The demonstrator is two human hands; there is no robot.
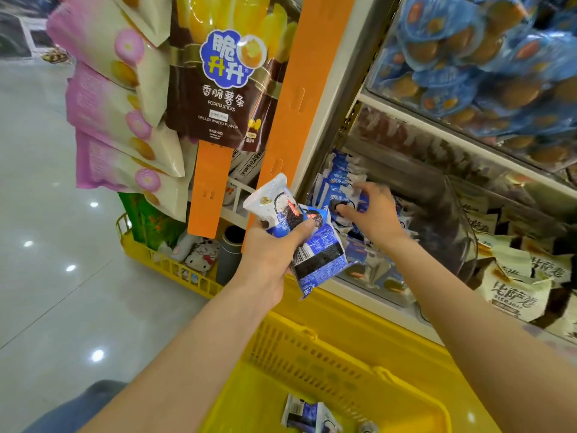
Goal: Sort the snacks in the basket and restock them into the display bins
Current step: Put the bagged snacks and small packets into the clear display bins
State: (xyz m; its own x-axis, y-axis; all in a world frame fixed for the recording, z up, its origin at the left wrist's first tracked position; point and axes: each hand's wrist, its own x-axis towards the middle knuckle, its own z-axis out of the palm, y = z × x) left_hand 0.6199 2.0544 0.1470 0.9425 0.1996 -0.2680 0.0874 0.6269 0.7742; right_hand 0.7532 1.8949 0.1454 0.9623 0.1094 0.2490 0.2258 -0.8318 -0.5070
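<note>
Head view: the left hand [271,254] has its grip closed round a bunch of blue-and-white snack packets [312,242], held just in front of the left front corner of the clear display bin [443,214]. The right hand [374,214] reaches into that bin, fingers curled down over the stacked blue packets [337,182]; whether its grip holds one I cannot tell. Below, a loose blue packet [307,414] lies in the yellow basket [343,354]. Beige packets [515,295] fill the bin to the right. A potato sticks bag [218,89] hangs upper left.
</note>
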